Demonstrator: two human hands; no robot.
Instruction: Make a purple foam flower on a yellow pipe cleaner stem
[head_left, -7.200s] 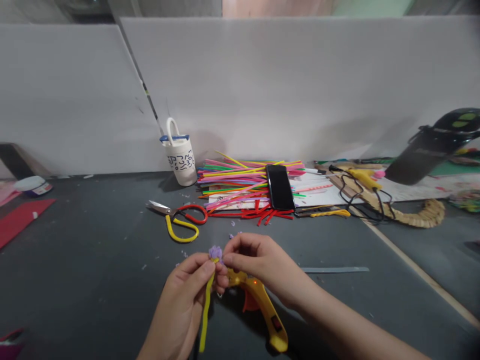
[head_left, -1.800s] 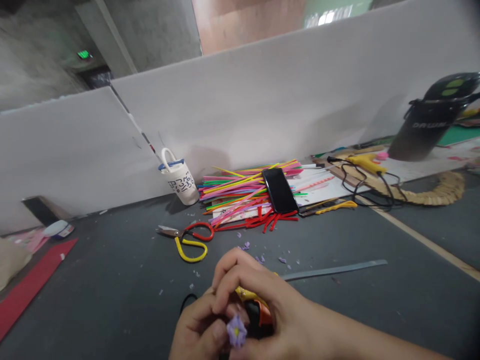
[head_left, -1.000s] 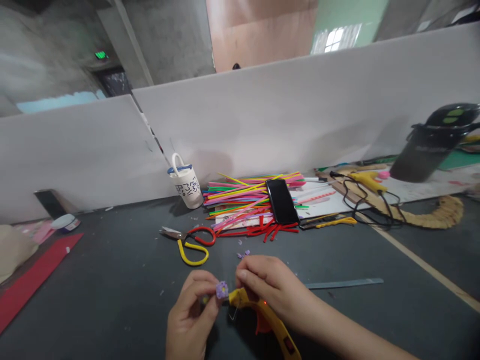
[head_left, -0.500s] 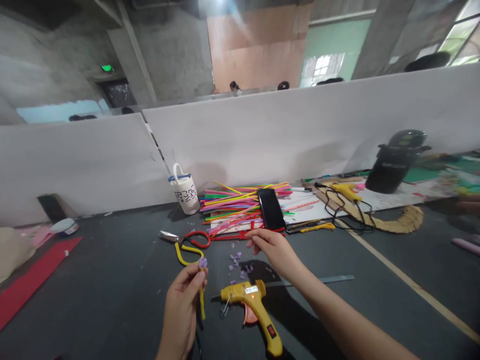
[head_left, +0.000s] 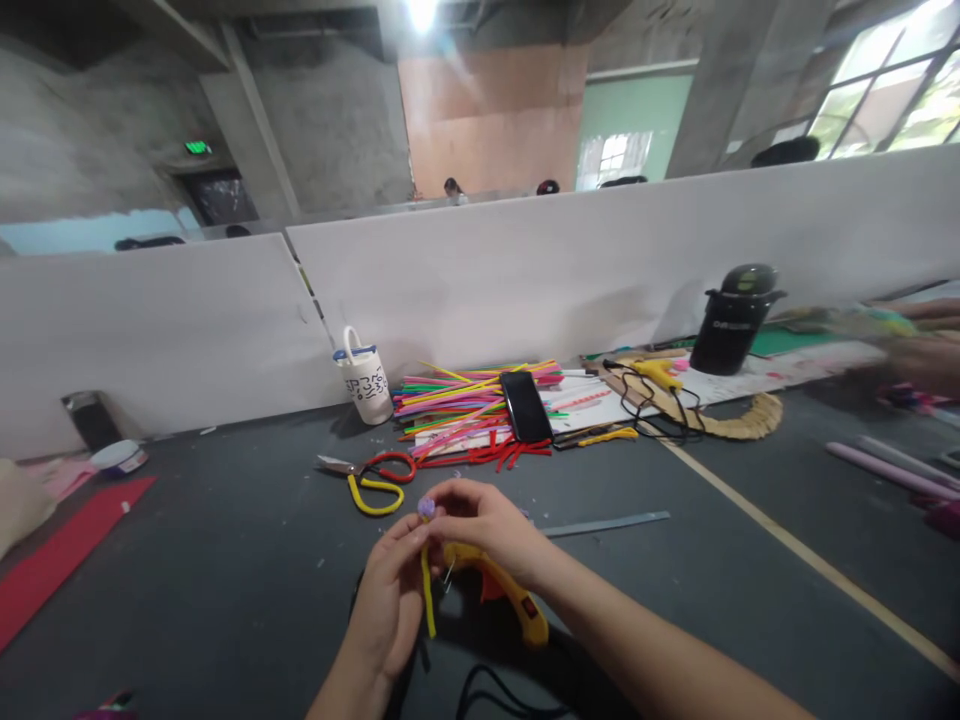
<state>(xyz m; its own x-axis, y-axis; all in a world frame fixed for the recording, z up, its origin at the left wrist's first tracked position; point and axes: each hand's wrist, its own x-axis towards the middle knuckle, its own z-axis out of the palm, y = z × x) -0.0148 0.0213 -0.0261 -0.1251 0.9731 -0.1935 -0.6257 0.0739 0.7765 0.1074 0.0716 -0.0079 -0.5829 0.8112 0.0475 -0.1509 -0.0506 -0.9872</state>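
Observation:
My left hand [head_left: 390, 590] pinches a yellow fuzzy stem [head_left: 428, 595], which looks like a pipe cleaner and hangs down below the fingers. At its top sits a small purple flower head [head_left: 427, 508]. My right hand [head_left: 484, 525] has come up against it, thumb and fingers bent closed at the flower; whatever lies between them is hidden. Beneath my hands lies a yellow glue gun [head_left: 529, 615], its nozzle end partly covered. Scissors [head_left: 379, 480] with one red and one yellow handle lie just beyond, blades pointing left.
Colourful pipe cleaners [head_left: 457, 400] lie by the partition under a black phone [head_left: 526, 408]. A white cup [head_left: 366, 388] stands left of them. Further right are another glue gun [head_left: 660, 373] and a black tumbler [head_left: 731, 325]. A red sheet [head_left: 67, 555] lies left; another person's hand [head_left: 926, 350] shows right.
My right hand has moved left and toward me, from above the purple scraps to the flower head in my left hand. It now covers much of the glue gun's front. The view has shifted.

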